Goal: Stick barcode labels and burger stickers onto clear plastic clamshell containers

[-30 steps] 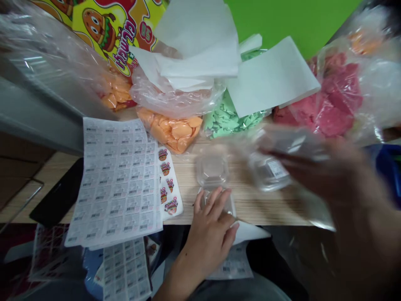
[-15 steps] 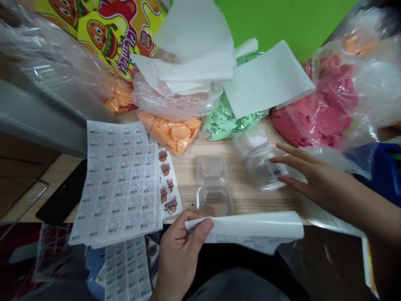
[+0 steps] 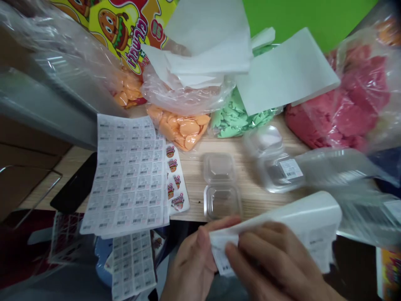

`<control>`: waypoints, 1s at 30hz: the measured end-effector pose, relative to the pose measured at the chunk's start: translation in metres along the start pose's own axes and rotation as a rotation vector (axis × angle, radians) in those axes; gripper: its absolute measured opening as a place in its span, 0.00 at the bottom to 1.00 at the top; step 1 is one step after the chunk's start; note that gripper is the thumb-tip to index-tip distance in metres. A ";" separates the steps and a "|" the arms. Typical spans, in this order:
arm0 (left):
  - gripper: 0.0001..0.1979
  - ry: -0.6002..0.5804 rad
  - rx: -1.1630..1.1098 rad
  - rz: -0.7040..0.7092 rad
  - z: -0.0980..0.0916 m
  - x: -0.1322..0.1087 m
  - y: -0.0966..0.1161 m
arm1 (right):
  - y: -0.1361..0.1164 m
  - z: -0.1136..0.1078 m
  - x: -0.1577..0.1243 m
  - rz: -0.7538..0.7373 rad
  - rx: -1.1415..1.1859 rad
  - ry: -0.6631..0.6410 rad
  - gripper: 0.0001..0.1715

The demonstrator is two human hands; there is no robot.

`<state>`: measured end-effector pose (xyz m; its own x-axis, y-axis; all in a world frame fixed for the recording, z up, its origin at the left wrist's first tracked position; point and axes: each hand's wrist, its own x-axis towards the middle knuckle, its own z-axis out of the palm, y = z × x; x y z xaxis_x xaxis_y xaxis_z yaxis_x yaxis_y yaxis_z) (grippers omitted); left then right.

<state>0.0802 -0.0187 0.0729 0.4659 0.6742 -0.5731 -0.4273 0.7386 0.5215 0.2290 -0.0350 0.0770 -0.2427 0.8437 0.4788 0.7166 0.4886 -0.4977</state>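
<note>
The barcode label sheet (image 3: 300, 211) is at the front edge of the wooden table (image 3: 250, 202), its far right portion curled with the white backing uppermost. The left hand (image 3: 196, 255) grips the left end of the sheet, thumb on top. The right hand (image 3: 272, 255) has its fingers bent against that same end, beside a printed label; whether a label is pinched cannot be told. Recommended handling: keep the held end taut, bend the backing away from the label edge, and touch adhesive only at a corner. Avoid creasing the curl. Just beyond the hands lies an open, unlabelled transparent clamshell container (image 3: 222, 202). To its right, a second clamshell container (image 3: 282, 172) carries a barcode label. To the left lie stacked label sheets (image 3: 128, 175), overlapping a burger sticker sheet (image 3: 178, 202).
</note>
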 end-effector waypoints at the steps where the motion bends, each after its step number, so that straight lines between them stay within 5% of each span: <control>1: 0.25 -0.043 -0.038 -0.015 0.002 -0.003 0.002 | -0.001 0.003 -0.003 0.031 0.084 0.008 0.13; 3: 0.24 -0.072 -0.033 -0.015 0.003 -0.008 0.007 | -0.001 0.007 -0.005 0.114 0.350 0.026 0.13; 6: 0.19 -0.015 0.062 -0.080 -0.002 -0.012 0.010 | 0.008 0.000 -0.002 0.117 0.801 -0.130 0.17; 9: 0.15 0.064 0.459 -0.067 -0.014 -0.008 0.005 | 0.023 -0.017 0.003 0.281 0.991 -0.197 0.15; 12: 0.11 0.010 1.126 0.156 -0.032 -0.003 -0.007 | 0.040 -0.021 0.006 0.651 0.639 0.031 0.03; 15: 0.07 -0.196 1.477 0.422 -0.050 0.000 -0.020 | 0.054 -0.001 0.004 0.692 0.423 0.011 0.18; 17: 0.08 -0.219 1.549 0.553 -0.059 0.001 -0.026 | 0.059 0.017 0.000 0.653 0.454 -0.074 0.24; 23: 0.10 -0.027 1.805 0.958 -0.061 0.003 -0.028 | 0.058 0.036 -0.002 0.586 0.387 -0.121 0.23; 30: 0.09 -0.056 1.910 0.989 -0.060 0.023 -0.031 | 0.054 0.042 0.004 0.411 0.108 -0.144 0.19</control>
<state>0.0581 -0.0260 0.0054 0.6709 0.7112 0.2099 0.5989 -0.6866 0.4122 0.2394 0.0039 0.0218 -0.0455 0.9912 0.1239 0.7021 0.1200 -0.7019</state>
